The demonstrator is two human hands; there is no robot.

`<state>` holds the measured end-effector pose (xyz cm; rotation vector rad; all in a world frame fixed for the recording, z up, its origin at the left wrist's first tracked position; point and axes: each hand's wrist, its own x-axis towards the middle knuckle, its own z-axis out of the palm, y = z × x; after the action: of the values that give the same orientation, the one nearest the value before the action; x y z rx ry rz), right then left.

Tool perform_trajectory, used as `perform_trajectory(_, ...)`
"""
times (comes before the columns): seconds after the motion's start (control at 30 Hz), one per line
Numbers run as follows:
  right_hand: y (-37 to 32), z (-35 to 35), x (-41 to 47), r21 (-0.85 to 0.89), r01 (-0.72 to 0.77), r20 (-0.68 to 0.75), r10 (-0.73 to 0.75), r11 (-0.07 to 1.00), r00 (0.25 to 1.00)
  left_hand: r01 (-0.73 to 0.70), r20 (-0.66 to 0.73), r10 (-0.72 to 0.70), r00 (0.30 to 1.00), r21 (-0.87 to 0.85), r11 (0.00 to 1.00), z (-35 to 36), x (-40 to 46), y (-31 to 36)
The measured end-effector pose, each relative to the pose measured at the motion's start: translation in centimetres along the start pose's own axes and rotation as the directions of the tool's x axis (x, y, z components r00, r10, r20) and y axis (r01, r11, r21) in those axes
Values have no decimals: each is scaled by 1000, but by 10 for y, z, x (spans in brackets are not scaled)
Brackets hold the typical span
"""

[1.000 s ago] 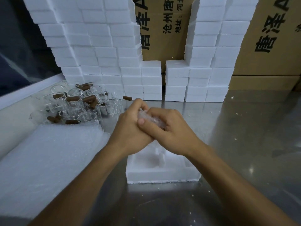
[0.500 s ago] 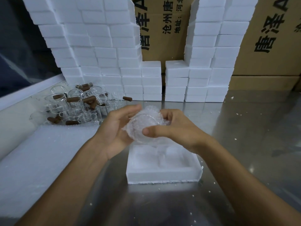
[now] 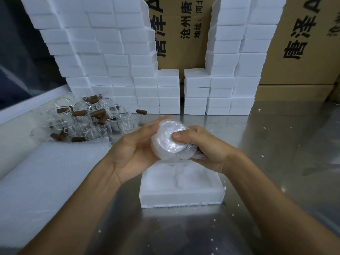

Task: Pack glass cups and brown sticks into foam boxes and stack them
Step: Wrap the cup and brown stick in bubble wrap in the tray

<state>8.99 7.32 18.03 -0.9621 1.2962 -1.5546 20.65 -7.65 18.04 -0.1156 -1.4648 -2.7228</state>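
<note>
Both hands hold one bubble-wrapped glass cup [image 3: 170,139] above the open foam box [image 3: 181,188]: left hand [image 3: 137,150] cupping loosely, right hand [image 3: 199,146] curled, thumb pressing. Loose wrap could unravel, or the cup slip. Farther off, unpacked cups [image 3: 86,120] and brown sticks [image 3: 97,113] wait.

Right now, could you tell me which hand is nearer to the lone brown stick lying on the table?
The left hand is nearer: the lone brown stick lies just beyond its fingertips. The right hand is farther off to the right.

A packing workshop: stacked foam boxes [image 3: 117,57], printed cardboard cartons [image 3: 301,43], steel worktable [image 3: 276,144].
</note>
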Motion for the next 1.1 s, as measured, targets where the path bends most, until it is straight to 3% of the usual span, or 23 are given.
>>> perform_trajectory(0.1,-1,-2,0,-23,2,3,-2,1000,1000,-6,-26,9,1000,108,994,-2,-1,-1)
perform_trajectory(0.27,2,-9,0,-98,-24,-10,23,995,1000,33,-212,59,976,407,913,-5,0,2)
perform_trajectory(0.37,0,-11,-1,-240,-3,-38,-6,971,999,28,-179,80,981,530,847,-9,-3,6)
perform_trajectory(0.43,-4,-10,-2,-414,17,-48,-40,910,998,19,-156,106,982,641,767,-12,-7,10)
perform_trajectory(0.57,-12,-6,-3,-728,15,-99,-128,685,987,-17,-135,231,963,832,554,-11,-7,8)
perform_trajectory(0.73,-12,-4,-4,-880,-31,-127,-172,473,977,-59,-37,256,966,932,358,-7,-4,2)
perform_trajectory(0.87,-8,-2,0,-891,-28,-160,-255,453,954,-158,85,385,919,974,163,-8,-3,2)
perform_trajectory(0.97,-6,-2,4,-924,-43,-174,-317,380,932,-213,175,447,877,976,37,-11,-1,1)
perform_trajectory(1.1,-7,-5,4,-897,0,-159,-322,441,933,-229,230,487,843,971,-62,-17,1,-1)
